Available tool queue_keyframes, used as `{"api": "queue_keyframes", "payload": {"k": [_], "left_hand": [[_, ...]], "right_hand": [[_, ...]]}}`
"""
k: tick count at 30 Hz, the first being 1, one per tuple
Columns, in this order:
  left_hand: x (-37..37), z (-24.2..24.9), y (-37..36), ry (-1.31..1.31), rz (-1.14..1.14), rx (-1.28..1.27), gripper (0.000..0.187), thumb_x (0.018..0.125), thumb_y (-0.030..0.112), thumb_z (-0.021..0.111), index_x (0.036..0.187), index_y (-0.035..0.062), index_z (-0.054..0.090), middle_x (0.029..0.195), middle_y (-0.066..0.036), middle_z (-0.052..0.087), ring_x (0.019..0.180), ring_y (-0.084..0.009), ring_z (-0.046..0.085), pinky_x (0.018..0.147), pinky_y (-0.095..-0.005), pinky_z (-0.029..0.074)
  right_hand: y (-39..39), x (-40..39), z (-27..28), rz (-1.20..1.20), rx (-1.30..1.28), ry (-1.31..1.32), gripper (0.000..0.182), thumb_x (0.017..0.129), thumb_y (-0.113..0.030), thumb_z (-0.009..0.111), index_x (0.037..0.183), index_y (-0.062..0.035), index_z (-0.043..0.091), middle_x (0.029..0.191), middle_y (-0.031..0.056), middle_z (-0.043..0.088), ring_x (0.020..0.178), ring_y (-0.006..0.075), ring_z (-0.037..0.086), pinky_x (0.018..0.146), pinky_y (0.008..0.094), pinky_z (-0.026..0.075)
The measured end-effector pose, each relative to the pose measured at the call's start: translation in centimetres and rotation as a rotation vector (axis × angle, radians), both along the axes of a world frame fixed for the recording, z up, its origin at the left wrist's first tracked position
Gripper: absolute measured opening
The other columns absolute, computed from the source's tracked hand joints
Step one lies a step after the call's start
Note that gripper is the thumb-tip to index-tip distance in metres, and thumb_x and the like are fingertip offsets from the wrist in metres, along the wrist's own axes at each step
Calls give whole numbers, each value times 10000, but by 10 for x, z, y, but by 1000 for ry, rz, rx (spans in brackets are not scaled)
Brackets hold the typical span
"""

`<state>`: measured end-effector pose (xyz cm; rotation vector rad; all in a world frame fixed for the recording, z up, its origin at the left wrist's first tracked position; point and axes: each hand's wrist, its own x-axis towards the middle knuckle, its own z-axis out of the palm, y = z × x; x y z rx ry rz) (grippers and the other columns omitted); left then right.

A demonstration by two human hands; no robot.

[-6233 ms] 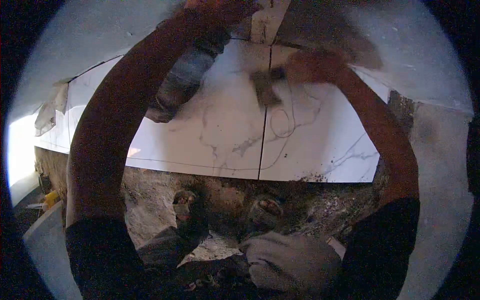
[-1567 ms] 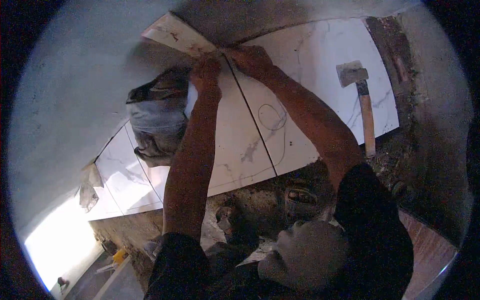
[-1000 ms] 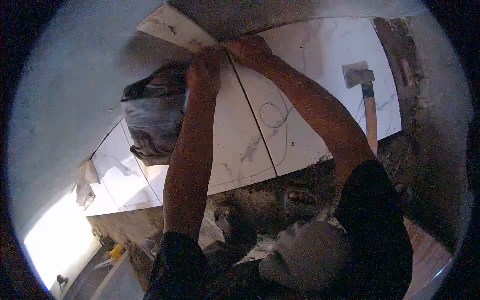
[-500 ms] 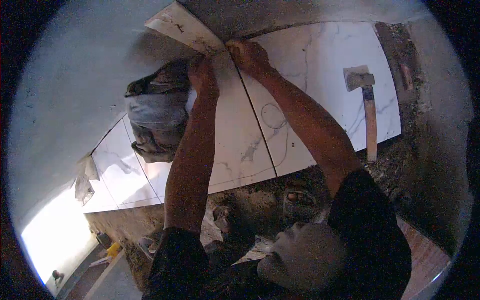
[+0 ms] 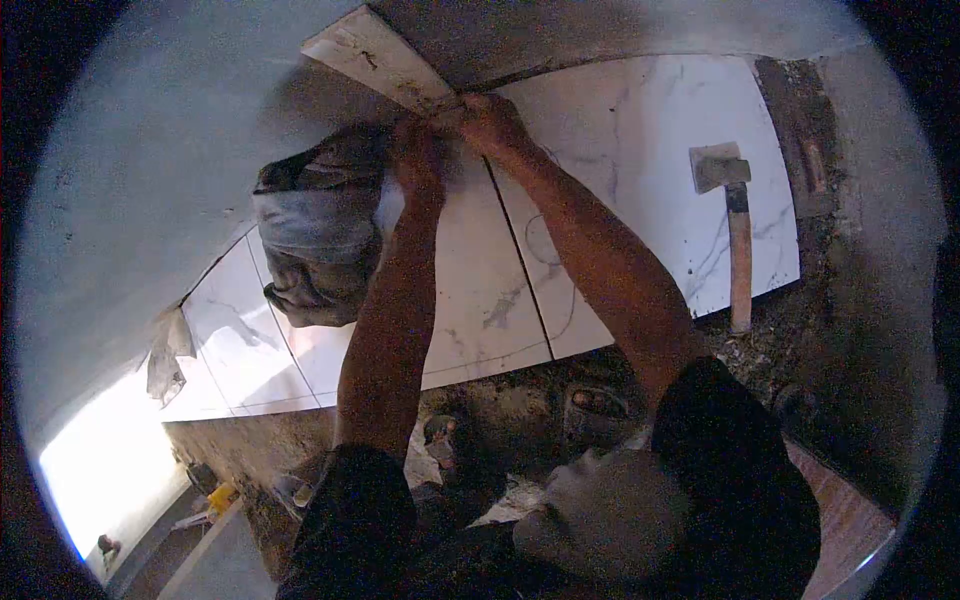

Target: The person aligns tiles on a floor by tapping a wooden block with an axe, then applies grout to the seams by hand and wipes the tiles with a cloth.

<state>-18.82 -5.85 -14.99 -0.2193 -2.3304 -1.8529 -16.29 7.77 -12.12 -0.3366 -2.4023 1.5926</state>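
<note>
My left hand (image 5: 418, 165) is closed at the lower edge of a narrow, pale tile strip (image 5: 380, 62) with dark smears, which stands out from the wall. My right hand (image 5: 490, 125) pinches the strip's lower right corner, close beside the left. The fingertips of both are dim and partly hidden. Below them lie large white marble-look tiles (image 5: 480, 270) with a dark joint line between two of them. A crumpled grey and dark cloth (image 5: 318, 235) lies just left of my left forearm.
A hatchet (image 5: 738, 235) with a wooden handle rests on the tiles at right, its handle over the front edge. A plastic scrap (image 5: 172, 350) hangs at the far left. Rough, dirty ground (image 5: 500, 395) runs along the tiles' front edge. The plastered wall (image 5: 150, 180) curves behind.
The whole view has shifted slightly. My left hand has come a little closer to my right at the strip's lower end. The cloth and hatchet stay in place.
</note>
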Motion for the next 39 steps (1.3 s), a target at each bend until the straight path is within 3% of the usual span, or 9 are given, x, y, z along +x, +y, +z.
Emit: {"api": "queue_keyframes", "payload": {"k": [13, 16, 18, 25, 28, 31, 35, 37, 39], "left_hand": [[-19, -23, 3, 355, 75, -1142, 332, 773, 175, 603, 1066, 34, 542, 1040, -141, 549, 940, -287, 537, 803, -387, 463], [-13, -23, 2, 316, 61, -970, 336, 766, 178, 608, 1066, 41, 545, 1013, -161, 558, 916, -297, 549, 795, -386, 465], [-6, -16, 10, 97, 33, -46, 318, 779, 155, 586, 1068, 28, 549, 998, -159, 561, 883, -285, 555, 758, -383, 474], [-10, -17, 11, 144, 194, -391, 298, 762, 112, 596, 1041, 11, 565, 978, -146, 571, 842, -266, 552, 681, -368, 488], [-7, -10, 16, -248, 45, 712, 307, 713, 112, 628, 1003, 21, 592, 1000, -165, 586, 861, -294, 568, 751, -379, 469], [-4, -3, 13, 205, 226, -531, 301, 698, 105, 638, 989, 36, 608, 982, -149, 604, 851, -285, 578, 778, -366, 460], [-7, -1, 13, 153, 146, -754, 309, 682, 127, 672, 977, 56, 614, 921, -125, 621, 833, -267, 586, 754, -362, 479], [-5, -1, 13, 297, 117, -1100, 302, 679, 133, 678, 965, 59, 615, 909, -121, 623, 827, -262, 586, 752, -363, 482], [-4, 0, 16, -115, 5, 138, 286, 668, 160, 689, 930, 66, 622, 900, -117, 621, 812, -259, 586, 734, -372, 484]], "right_hand": [[2, -5, -7, -56, 206, 25, 291, 792, -262, 587, 962, -28, 620, 822, 183, 638, 703, 275, 630, 660, 365, 493], [3, 4, 4, -15, 156, 41, 283, 795, -263, 587, 937, -21, 622, 821, 188, 635, 726, 298, 625, 685, 386, 484], [4, 17, 44, 16, 40, -15, 281, 805, -270, 580, 912, -14, 621, 797, 185, 629, 718, 305, 616, 684, 392, 477], [15, 7, 17, -54, -76, 84, 352, 830, -359, 574, 869, -13, 621, 702, 95, 611, 597, 203, 552, 575, 349, 452], [32, 9, 27, 9, -259, -178, 339, 823, -364, 590, 899, -35, 623, 713, 73, 607, 605, 172, 539, 554, 325, 436], [49, 17, 18, 259, -924, -167, 319, 819, -363, 606, 934, -66, 617, 713, 44, 591, 617, 137, 525, 528, 296, 414], [17, 2, -21, 123, -243, 35, 306, 792, -350, 642, 963, -99, 603, 711, 14, 580, 622, 139, 523, 529, 304, 406], [8, 4, 18, -250, -877, -197, 274, 773, -311, 649, 909, -77, 612, 699, 28, 585, 625, 162, 528, 555, 327, 423], [8, -3, -3, -296, -348, -90, 259, 759, -293, 646, 852, -53, 616, 705, 60, 599, 637, 198, 545, 598, 353, 435]]}}
